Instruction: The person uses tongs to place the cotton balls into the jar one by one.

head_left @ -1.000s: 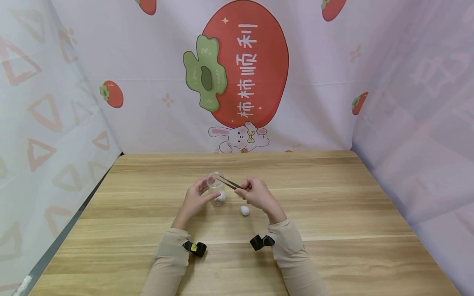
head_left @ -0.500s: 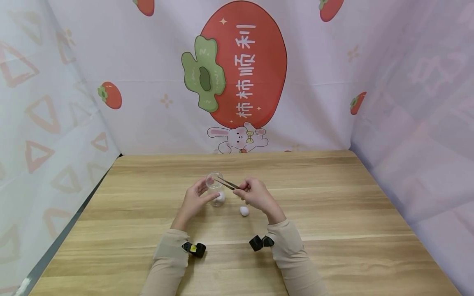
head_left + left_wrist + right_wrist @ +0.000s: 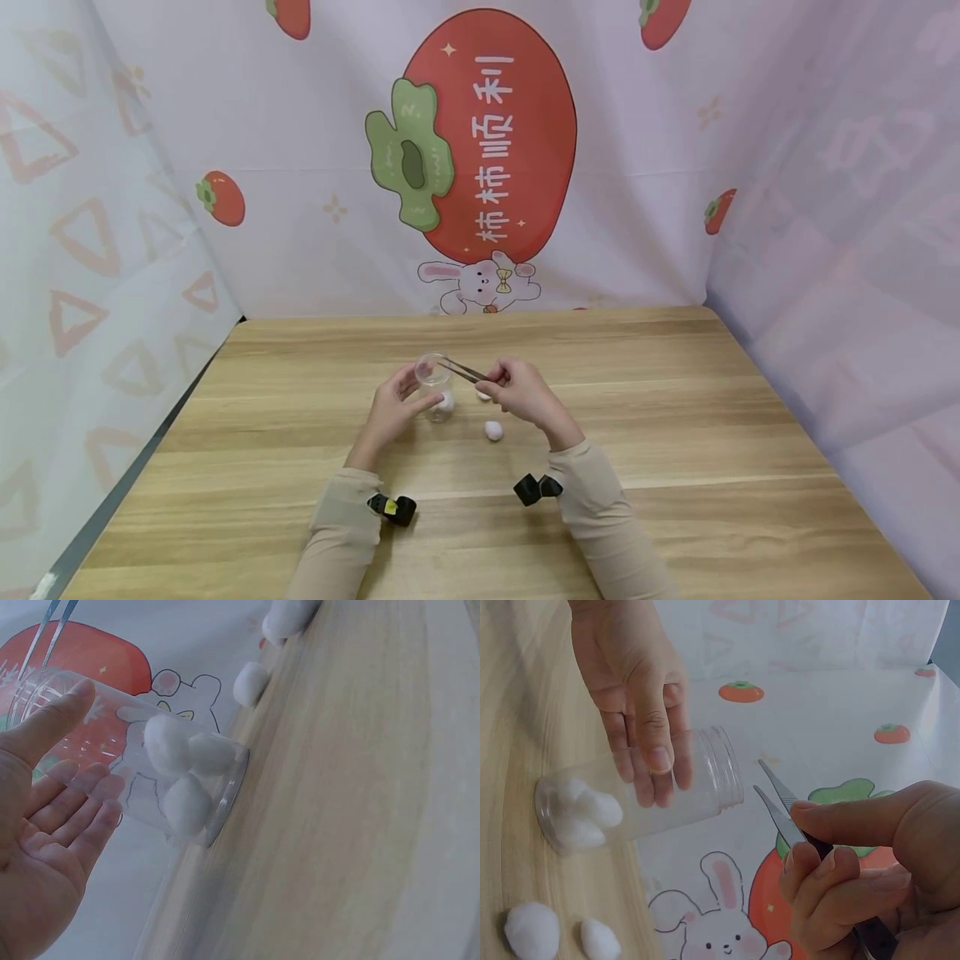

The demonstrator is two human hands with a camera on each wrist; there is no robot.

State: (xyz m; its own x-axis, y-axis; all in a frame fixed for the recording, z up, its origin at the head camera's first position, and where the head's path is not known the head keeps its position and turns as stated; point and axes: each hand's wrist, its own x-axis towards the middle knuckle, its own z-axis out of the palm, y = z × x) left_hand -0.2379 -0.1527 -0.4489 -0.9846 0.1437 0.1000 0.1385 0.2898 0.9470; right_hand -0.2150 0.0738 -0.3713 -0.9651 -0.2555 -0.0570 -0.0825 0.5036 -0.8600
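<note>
My left hand (image 3: 393,412) holds a clear plastic jar (image 3: 679,776) upright on the table, thumb on one side and fingers on the other. Three white cotton balls (image 3: 187,806) lie at the bottom of the jar, which has no lid on its threaded neck. In my right hand (image 3: 521,393) are metal tweezers (image 3: 776,806), pinched between thumb and fingers. Their tips are apart with nothing between them, just above the jar's mouth. One loose cotton ball (image 3: 493,431) rests right of the jar; another cotton ball (image 3: 600,940) is partly hidden by my right hand in the head view.
The wood-grain table (image 3: 675,500) ends at a printed cloth backdrop (image 3: 300,233) with a large persimmon and a rabbit. Cloth also hangs along the left and right sides. A small black camera (image 3: 393,508) is strapped to each sleeve.
The right hand and tweezers have shifted slightly up and right relative to the jar, and a second loose cotton ball now shows beneath them. The left hand stays on the jar.
</note>
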